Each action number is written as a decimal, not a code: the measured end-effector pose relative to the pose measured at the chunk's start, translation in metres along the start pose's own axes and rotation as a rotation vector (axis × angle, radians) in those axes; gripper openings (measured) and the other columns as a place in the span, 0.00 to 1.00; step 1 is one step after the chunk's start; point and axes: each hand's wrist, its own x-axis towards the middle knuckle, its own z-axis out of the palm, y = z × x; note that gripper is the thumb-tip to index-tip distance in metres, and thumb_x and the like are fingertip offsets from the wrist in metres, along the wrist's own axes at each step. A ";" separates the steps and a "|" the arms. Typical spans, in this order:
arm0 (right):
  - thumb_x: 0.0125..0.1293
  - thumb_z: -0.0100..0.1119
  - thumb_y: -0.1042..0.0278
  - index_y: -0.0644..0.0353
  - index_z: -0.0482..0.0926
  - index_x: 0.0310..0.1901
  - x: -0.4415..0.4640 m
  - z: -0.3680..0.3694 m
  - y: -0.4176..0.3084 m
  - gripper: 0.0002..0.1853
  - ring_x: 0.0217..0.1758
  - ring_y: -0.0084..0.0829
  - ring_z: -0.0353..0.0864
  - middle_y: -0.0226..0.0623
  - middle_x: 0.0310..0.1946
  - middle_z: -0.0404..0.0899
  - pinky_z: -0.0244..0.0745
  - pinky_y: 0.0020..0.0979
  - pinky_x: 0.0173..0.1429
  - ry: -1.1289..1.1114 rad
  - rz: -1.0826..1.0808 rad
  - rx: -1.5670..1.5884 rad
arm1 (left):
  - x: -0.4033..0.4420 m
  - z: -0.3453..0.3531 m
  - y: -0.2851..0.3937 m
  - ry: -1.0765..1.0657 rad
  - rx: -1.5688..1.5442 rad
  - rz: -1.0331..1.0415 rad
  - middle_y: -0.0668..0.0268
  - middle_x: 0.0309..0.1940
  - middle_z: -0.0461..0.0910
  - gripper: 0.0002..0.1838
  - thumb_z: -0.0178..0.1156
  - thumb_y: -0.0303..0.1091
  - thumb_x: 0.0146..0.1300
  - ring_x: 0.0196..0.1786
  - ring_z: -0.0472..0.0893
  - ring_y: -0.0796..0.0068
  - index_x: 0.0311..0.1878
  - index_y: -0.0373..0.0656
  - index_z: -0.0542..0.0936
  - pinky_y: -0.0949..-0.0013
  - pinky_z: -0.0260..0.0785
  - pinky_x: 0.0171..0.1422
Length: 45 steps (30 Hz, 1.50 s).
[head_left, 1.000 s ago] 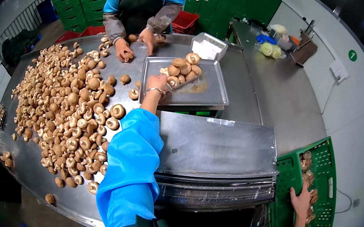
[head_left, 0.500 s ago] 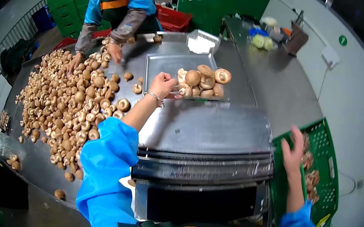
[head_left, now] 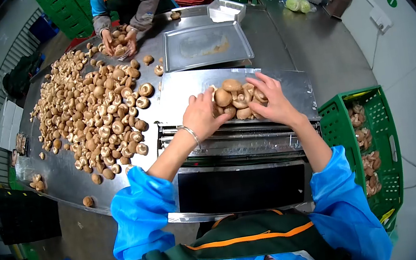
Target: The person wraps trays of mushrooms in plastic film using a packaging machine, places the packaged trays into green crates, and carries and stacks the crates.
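Note:
A clear tray heaped with brown shiitake mushrooms (head_left: 236,97) sits on the metal top of the machine in front of me. My left hand (head_left: 203,116) closes on its left side, with fingertips against the mushrooms. From the other side, my right hand (head_left: 274,101) curls round the right end, its thumb and fingers touching the caps. The mushrooms and my fingers hide most of the tray. Just beyond it lies a shallow metal pan (head_left: 182,54) with a brownish smear. To the left spreads a large pile of loose shiitake mushrooms (head_left: 94,100).
Across the table, a co-worker's hands (head_left: 120,42) hold several mushrooms. White trays (head_left: 227,10) stand behind the pan. At my right is a green crate (head_left: 393,145) with mushroom packs inside. The machine's rollers (head_left: 241,144) and dark front lie nearest me.
The mushroom tray has moved nearer me, from beside the pan onto the machine top. My right hand has come from the green crate to the tray. The co-worker has gathered mushrooms.

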 end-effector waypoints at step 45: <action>0.56 0.58 0.61 0.59 0.66 0.56 -0.006 0.016 0.003 0.26 0.62 0.43 0.58 0.46 0.57 0.63 0.52 0.40 0.64 0.319 0.051 0.124 | 0.101 -0.032 -0.018 -0.437 -0.672 0.031 0.67 0.29 0.79 0.17 0.57 0.42 0.59 0.29 0.77 0.80 0.46 0.41 0.75 0.75 0.70 0.32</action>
